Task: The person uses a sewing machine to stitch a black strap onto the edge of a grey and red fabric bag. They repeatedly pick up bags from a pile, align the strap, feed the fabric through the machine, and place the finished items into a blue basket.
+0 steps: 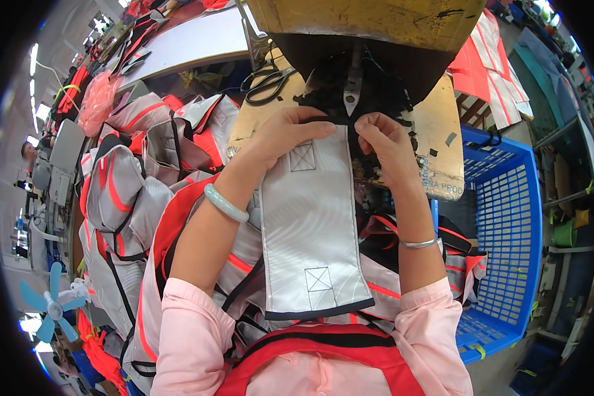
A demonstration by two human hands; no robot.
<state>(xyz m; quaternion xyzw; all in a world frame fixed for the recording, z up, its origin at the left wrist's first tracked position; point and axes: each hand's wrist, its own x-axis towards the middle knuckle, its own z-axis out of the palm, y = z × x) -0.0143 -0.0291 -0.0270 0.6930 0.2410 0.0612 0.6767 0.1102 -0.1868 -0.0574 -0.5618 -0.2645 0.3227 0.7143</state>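
A long silver fabric panel [310,218] with black bound edges hangs toward me from the machine, with a crossed-box stitch near each end. My left hand [290,135] grips its upper left corner, thumb on top and fingers beneath. My right hand [388,144] is closed in a pinch beside the upper right corner; what lies between its fingertips is hidden. Just beyond both hands, a pointed metal part [352,96] points down from the yellow and black machine head [369,26].
Black scissors [267,86] lie on the worn board [442,152] under the machine. Silver and red sewn pieces [122,191] are heaped at the left and across my lap. A blue plastic basket [508,231] stands at the right. A blue-bladed fan [54,307] is at the lower left.
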